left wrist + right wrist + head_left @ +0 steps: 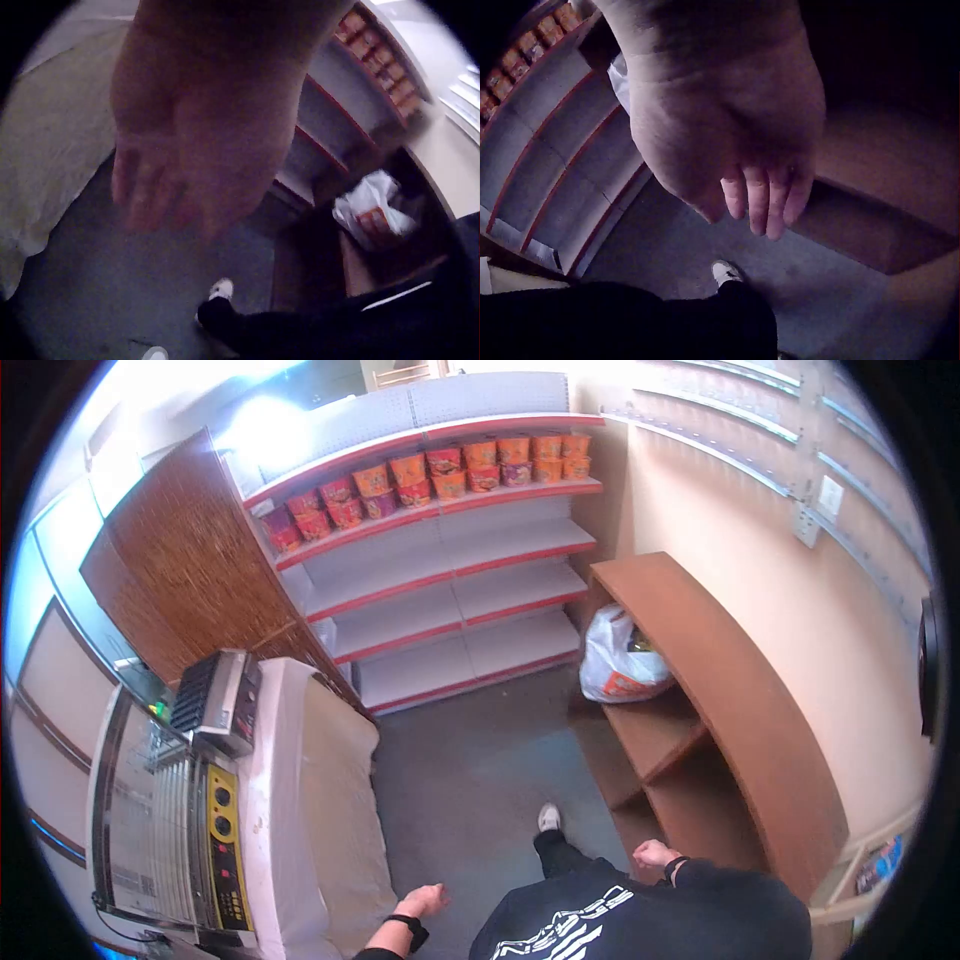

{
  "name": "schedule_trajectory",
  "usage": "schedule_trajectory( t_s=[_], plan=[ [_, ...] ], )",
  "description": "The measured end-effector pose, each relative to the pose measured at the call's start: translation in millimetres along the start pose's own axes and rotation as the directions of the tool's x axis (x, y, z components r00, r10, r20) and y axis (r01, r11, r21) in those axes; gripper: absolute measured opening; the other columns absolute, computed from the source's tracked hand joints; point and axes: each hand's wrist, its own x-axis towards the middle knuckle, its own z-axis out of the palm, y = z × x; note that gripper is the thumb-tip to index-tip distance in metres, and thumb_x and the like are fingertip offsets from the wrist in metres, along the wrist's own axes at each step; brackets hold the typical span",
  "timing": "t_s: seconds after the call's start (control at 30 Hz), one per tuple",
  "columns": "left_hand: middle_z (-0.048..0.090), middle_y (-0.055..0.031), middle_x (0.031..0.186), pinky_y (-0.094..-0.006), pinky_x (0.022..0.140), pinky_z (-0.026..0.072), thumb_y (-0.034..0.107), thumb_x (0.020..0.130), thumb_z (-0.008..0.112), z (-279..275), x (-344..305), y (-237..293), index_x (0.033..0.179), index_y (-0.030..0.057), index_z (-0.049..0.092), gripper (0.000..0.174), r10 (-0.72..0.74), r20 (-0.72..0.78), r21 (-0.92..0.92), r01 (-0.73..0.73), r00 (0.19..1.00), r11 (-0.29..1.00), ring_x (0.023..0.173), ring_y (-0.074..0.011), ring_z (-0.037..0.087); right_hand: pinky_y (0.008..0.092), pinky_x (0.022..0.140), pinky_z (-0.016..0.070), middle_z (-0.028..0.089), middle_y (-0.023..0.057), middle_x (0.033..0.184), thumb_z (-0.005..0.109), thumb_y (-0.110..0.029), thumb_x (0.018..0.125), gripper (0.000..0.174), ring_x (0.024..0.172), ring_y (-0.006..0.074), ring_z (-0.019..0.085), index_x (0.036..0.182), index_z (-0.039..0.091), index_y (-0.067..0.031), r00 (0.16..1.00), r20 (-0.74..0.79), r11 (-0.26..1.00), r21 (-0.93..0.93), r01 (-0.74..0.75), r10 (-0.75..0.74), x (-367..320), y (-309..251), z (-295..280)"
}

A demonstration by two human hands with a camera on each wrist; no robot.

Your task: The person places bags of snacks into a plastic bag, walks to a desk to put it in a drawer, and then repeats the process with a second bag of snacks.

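My left hand (427,900) hangs over the floor beside the cloth-covered table and holds nothing; in the left wrist view its fingers (154,195) are loosely bent. My right hand (655,854), also holding nothing, is near the brown wooden shelf unit (740,660). The right wrist view shows its fingers (769,199) hanging relaxed. A white plastic bag (612,660) with an orange print sits in that unit, away from both hands; it shows in the left wrist view (375,214) too.
Stacked instant noodle cups (450,485) line an upper level of the white shelving (450,565) ahead. At left are a covered table (335,800), a grill appliance (212,700), a roller machine (222,840) and a brown wooden panel (195,550).
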Motion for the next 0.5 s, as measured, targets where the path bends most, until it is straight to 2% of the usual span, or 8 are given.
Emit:
schedule_trajectory(
  t_s=[0.07, 0.13, 0.2, 0.23, 0.27, 0.3, 0.4, 0.5],
  plan=[
    [0.061, -0.0194, 0.111, -0.0439, 0.088, 0.0466, 0.04, 0.088, 0.053, -9, 6, -5, 0.113, 0.0011, 0.054, 0.047, -0.087, -0.161, -0.192, 0.056, 0.983, 0.98, 0.106, -0.0358, 0.057, 0.0302, 0.051, 0.0453, 0.063, 0.0041, 0.074, 0.063, -0.018, 0.083, 0.018, 0.06, 0.0136, 0.059, 0.093, 0.065, -0.0025, 0.981, 0.189, 0.978, -0.209, 0.006, 0.034, 81, 17, -6],
    [0.064, -0.0187, 0.105, -0.0418, 0.087, 0.0472, 0.04, 0.085, 0.055, 0, 21, -18, 0.104, 0.0016, 0.059, 0.043, -0.251, -0.317, -0.361, 0.129, 0.915, 0.924, 0.103, -0.0354, 0.059, 0.0322, 0.057, 0.0479, 0.065, 0.0041, 0.074, 0.061, -0.026, 0.081, 0.021, 0.064, 0.0158, 0.061, 0.087, 0.068, -0.0062, 0.992, 0.103, 0.982, -0.181, -0.052, 0.071, 108, -24, -17],
    [0.066, -0.0163, 0.1, -0.0402, 0.085, 0.0486, 0.041, 0.084, 0.057, 6, 35, -25, 0.11, 0.0034, 0.061, 0.045, -0.415, -0.226, -0.503, 0.259, 0.882, 0.824, 0.098, -0.0305, 0.062, 0.0342, 0.064, 0.0506, 0.067, 0.0041, 0.073, 0.059, -0.033, 0.079, 0.026, 0.069, 0.018, 0.064, 0.081, 0.071, -0.0099, 0.991, 0.029, 0.981, -0.145, -0.129, 0.134, 139, -84, -26],
    [0.057, -0.0131, 0.118, -0.0353, 0.086, 0.0446, 0.034, 0.086, 0.059, 22, 54, -38, 0.121, 0.0028, 0.054, 0.046, -0.375, -0.239, -0.456, 0.238, 0.896, 0.858, 0.106, -0.02, 0.053, 0.0338, 0.065, 0.0506, 0.068, 0.0048, 0.074, 0.06, -0.032, 0.078, 0.025, 0.069, 0.0176, 0.064, 0.082, 0.071, -0.0094, 0.996, 0.037, 0.983, -0.161, 0.084, -0.079, 159, -110, -34],
    [0.059, -0.0149, 0.115, -0.0415, 0.083, 0.044, 0.034, 0.088, 0.057, 53, 89, -65, 0.118, 0.0019, 0.056, 0.044, -0.235, -0.095, -0.634, 0.124, 0.967, 0.764, 0.101, -0.0252, 0.055, 0.0334, 0.066, 0.0507, 0.068, 0.0054, 0.075, 0.062, -0.03, 0.077, 0.024, 0.07, 0.0171, 0.065, 0.084, 0.071, -0.009, 0.96, 0.046, 0.942, -0.183, 0.281, -0.277, 172, -132, -45],
    [0.059, -0.0149, 0.115, -0.0415, 0.083, 0.044, 0.034, 0.088, 0.057, 39, 104, -55, 0.118, 0.0019, 0.056, 0.044, -0.236, -0.093, -0.639, 0.124, 0.967, 0.76, 0.101, -0.0252, 0.055, 0.0333, 0.067, 0.0507, 0.068, 0.0071, 0.075, 0.062, -0.026, 0.077, 0.021, 0.07, 0.0164, 0.065, 0.085, 0.07, -0.0079, 0.954, 0.018, 0.954, 0.005, 0.299, -0.299, 167, -172, -56],
    [0.067, -0.0147, 0.099, -0.0381, 0.084, 0.049, 0.042, 0.084, 0.057, -14, 108, -32, 0.11, 0.003, 0.061, 0.047, -0.213, 0.072, -0.428, 0.223, 0.974, 0.876, 0.095, -0.0274, 0.063, 0.0342, 0.072, 0.0517, 0.069, 0.0103, 0.085, 0.058, -0.024, 0.078, 0.025, 0.078, 0.0195, 0.066, 0.092, 0.067, -0.0056, 0.917, -0.006, 0.914, -0.079, 0.398, -0.4, 187, -250, -83],
    [0.064, -0.0125, 0.11, -0.0353, 0.089, 0.0472, 0.042, 0.084, 0.056, -81, 118, 13, 0.116, 0.008, 0.06, 0.047, -0.242, -0.155, -0.477, 0.142, 0.958, 0.867, 0.104, -0.0249, 0.061, 0.0373, 0.082, 0.0509, 0.067, 0.0152, 0.098, 0.061, -0.026, 0.08, 0.03, 0.093, 0.0282, 0.065, 0.1, 0.065, -0.0042, 0.871, -0.081, 0.871, -0.136, 0.471, -0.484, 200, -284, -103]
  ],
)
